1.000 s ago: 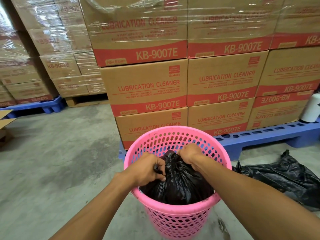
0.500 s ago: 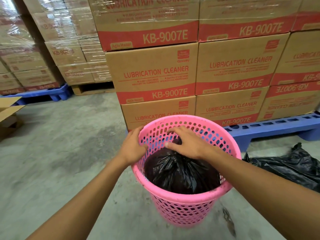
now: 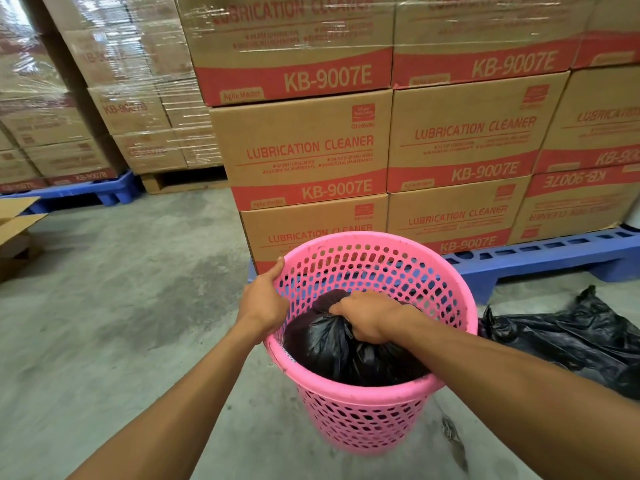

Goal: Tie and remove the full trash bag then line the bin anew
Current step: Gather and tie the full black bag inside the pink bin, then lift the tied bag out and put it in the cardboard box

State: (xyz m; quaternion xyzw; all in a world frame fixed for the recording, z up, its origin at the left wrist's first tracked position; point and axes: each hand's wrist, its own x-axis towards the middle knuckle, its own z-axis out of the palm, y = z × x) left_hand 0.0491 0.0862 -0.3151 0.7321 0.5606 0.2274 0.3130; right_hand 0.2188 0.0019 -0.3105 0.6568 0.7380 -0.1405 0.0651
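Note:
A pink perforated plastic bin (image 3: 363,420) stands on the concrete floor in front of me. Inside it sits a full black trash bag (image 3: 332,344), its top gathered into a bunch. My right hand (image 3: 367,317) is closed around that gathered neck, inside the bin. My left hand (image 3: 266,299) grips the bin's left rim from the outside, thumb over the edge. A second, crumpled black bag (image 3: 568,337) lies flat on the floor just right of the bin.
Stacked cardboard cartons (image 3: 311,150) on a blue pallet (image 3: 540,258) stand close behind the bin. More wrapped cartons (image 3: 114,98) fill the back left. An open cardboard box (image 3: 17,233) sits at the left edge. Bare concrete floor (image 3: 121,306) lies to the left.
Both hands were at the bag's top; my left hand moved out to the bin's left rim. My right hand went from resting on the bag to closing around its neck.

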